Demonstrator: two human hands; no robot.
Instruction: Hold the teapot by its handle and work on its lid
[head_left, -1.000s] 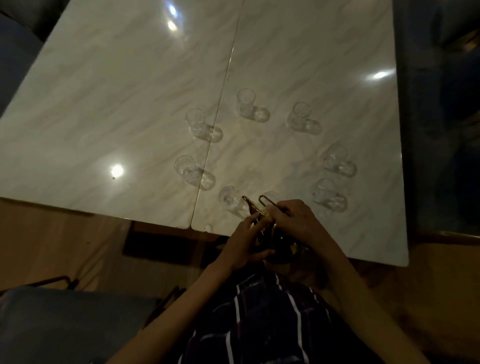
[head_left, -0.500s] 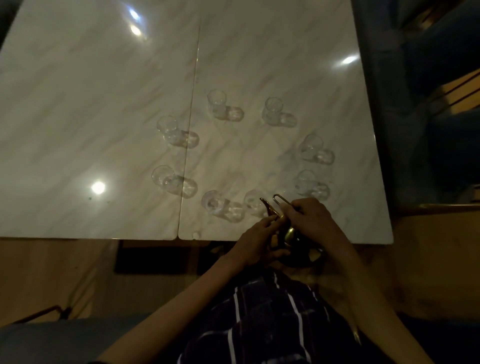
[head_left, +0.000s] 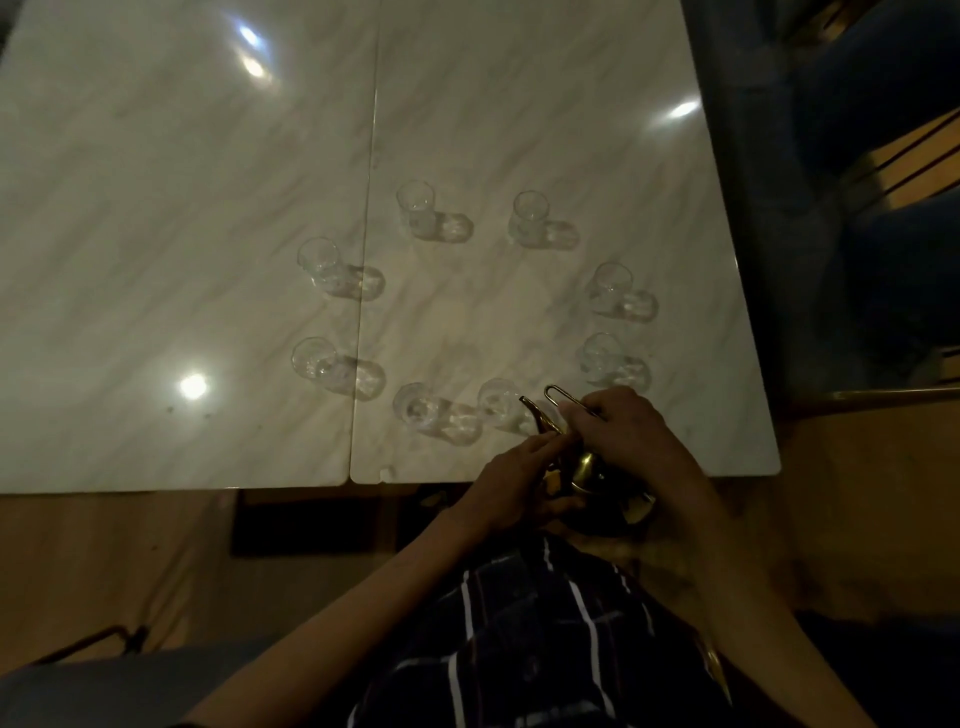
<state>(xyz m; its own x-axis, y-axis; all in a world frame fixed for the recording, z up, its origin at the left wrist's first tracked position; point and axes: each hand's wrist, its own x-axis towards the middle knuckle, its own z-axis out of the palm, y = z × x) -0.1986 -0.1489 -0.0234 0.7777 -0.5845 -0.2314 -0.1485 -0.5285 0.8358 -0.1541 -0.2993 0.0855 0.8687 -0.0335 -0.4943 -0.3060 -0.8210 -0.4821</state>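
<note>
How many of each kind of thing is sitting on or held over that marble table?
Clear glasses, set in a ring on the marble table: 8
Brass pot, held by the left hand and right hand: 1
Total: 9

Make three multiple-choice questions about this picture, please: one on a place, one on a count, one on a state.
1. Where is the pot?
A. in the ring of glasses
B. at the table's near edge, in both hands
C. on the floor

2. How many glasses are on the table?
A. five
B. eight
C. twelve

3. How do the glasses stand?
A. upright
B. stacked
C. on their sides

Answers: 1 B, the left hand and right hand hold it there; 2 B, eight form the ring; 3 A, rims face up, as on the far glass.
</note>
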